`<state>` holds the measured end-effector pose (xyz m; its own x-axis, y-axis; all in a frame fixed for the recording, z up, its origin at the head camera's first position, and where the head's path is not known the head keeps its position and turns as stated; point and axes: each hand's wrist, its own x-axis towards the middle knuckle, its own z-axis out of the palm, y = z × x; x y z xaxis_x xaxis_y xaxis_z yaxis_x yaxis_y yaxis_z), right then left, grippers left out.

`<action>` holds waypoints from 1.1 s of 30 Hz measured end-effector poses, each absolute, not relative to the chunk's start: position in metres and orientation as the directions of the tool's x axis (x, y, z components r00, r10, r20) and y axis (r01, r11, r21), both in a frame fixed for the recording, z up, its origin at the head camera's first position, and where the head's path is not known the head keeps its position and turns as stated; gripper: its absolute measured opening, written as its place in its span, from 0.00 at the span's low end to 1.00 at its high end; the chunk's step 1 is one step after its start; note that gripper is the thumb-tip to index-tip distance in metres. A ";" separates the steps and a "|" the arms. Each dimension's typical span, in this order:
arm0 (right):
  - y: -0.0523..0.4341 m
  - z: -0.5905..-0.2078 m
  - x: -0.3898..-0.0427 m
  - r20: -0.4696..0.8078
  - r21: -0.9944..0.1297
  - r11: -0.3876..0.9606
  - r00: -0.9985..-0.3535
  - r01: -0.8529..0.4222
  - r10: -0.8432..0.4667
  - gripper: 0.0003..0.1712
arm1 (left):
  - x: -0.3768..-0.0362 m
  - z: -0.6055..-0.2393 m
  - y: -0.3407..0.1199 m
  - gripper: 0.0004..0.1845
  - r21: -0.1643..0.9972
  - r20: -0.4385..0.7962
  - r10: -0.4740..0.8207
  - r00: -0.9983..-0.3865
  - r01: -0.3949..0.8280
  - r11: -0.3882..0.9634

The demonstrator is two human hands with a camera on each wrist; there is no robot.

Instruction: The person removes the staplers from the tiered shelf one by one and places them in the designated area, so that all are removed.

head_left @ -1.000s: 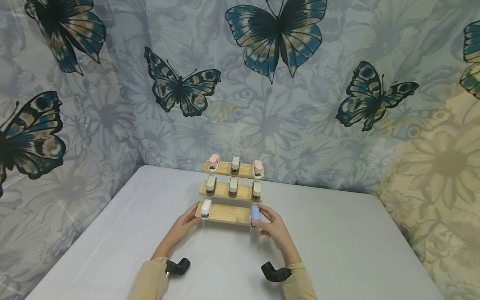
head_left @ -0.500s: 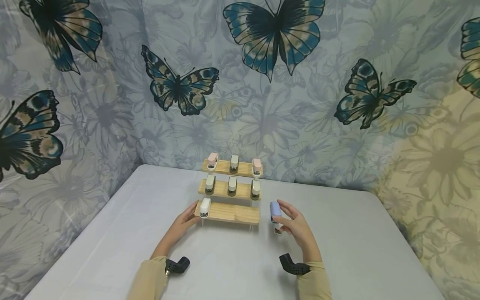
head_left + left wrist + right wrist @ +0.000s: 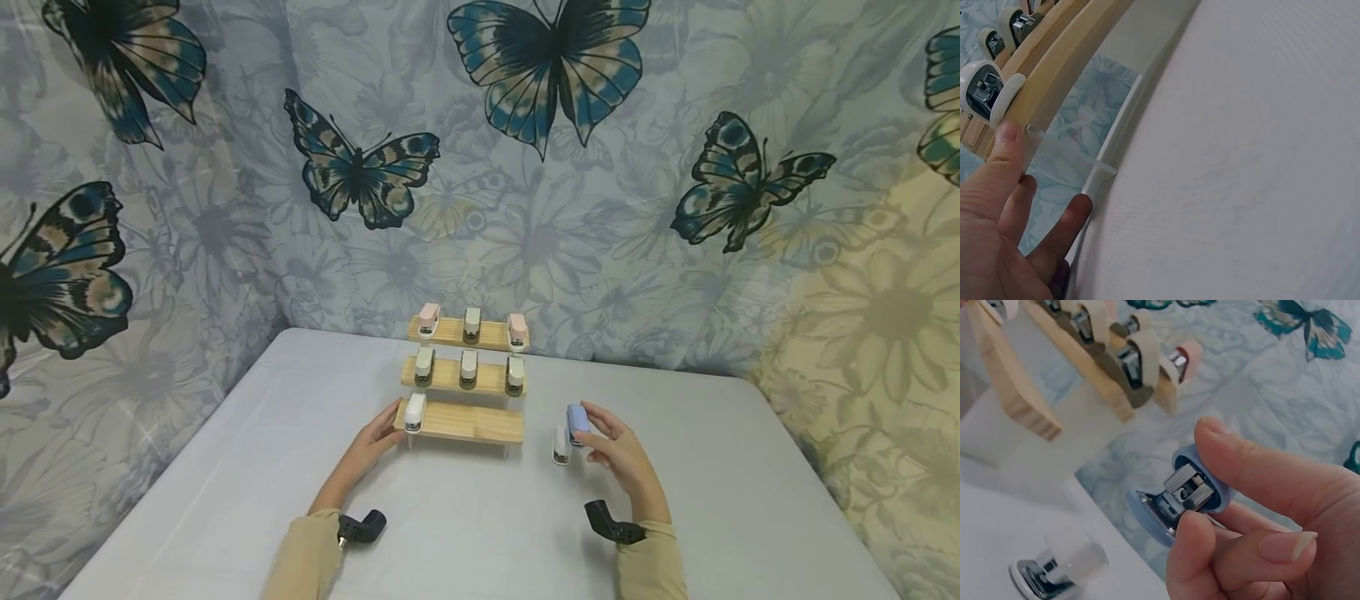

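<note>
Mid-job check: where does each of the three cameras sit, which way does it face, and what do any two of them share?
Head: worn high, facing forward and down at the table, the wooden stand, both forearms, left hand and right hand.
Left wrist: low by the table, facing along the left hand's fingers touching the stand's bottom step.
Right wrist: beside the right hand, facing its fingers pinching the blue stapler, above a white stapler.
Shared: all three show the stand; head and right wrist both show the two staplers.

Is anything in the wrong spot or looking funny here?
Yes. One white stapler sits on the table, off the wooden shelf, and the right hand holds a blue stapler in the air. The bottom step has only one stapler, at its left end; the higher steps have three each.
</note>
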<state>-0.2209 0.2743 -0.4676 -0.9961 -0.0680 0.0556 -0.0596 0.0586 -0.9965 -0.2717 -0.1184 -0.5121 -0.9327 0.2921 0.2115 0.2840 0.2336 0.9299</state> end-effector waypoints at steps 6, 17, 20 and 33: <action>0.273 -0.440 -0.205 0.002 -0.999 -0.039 -0.999 -0.001 -0.040 0.32 | -0.271 -0.513 -0.117 0.32 0.917 0.233 0.284 -0.930 0.308 0.254; 0.295 -0.452 -0.197 -0.059 -0.994 -0.086 -0.998 0.061 -0.028 0.33 | -0.271 -0.514 -0.117 0.31 0.917 0.241 0.286 -0.927 0.314 0.247; 0.301 -0.464 -0.198 -0.068 -0.990 -0.122 -0.997 0.071 -0.027 0.33 | -0.271 -0.515 -0.117 0.31 0.919 0.236 0.278 -0.931 0.307 0.246; 0.306 -0.482 -0.201 -0.141 -0.982 -0.130 -0.990 0.140 -0.004 0.34 | -0.274 -0.515 -0.119 0.30 0.911 0.256 0.314 -0.914 0.336 0.237</action>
<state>-0.2013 0.3063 -0.4821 -0.9900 -0.0036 -0.1410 0.1403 -0.1302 -0.9815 -0.2737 -0.1190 -0.5152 -0.9143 0.3142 0.2558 0.3364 0.2370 0.9114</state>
